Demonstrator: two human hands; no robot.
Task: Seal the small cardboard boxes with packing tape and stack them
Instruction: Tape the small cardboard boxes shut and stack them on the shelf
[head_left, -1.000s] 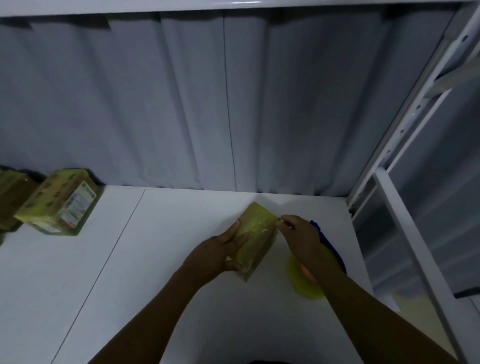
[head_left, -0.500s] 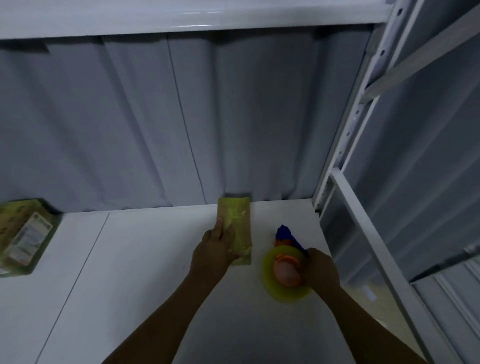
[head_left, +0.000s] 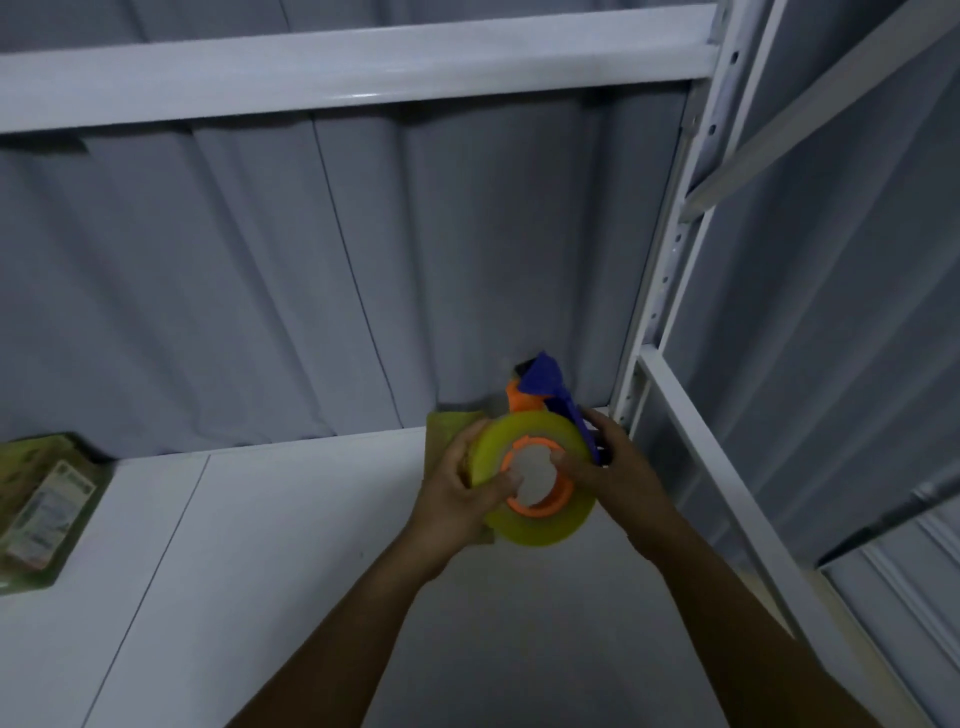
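- Left-hand grip (head_left: 457, 499) clamps yellow tape roll (head_left: 540, 527) on blue-and-orange plastic dispenser (head_left: 540, 383).
- Right-hand grip (head_left: 618, 467) clamps the dispenser's blue side.
- Yellow-green cardboard box (head_left: 445, 428) lies behind them.

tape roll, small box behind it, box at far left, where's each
tape roll (head_left: 543, 530), head view, on the lower yellow band
small box (head_left: 448, 434), head view, on its bare far corner
far-left box (head_left: 49, 506), head view, on its pale label

Yellow tape roll (head_left: 540, 525) on orange hub, blue dispenser frame (head_left: 543, 382), white shelf (head_left: 291, 545), yellow-green box (head_left: 441, 431).
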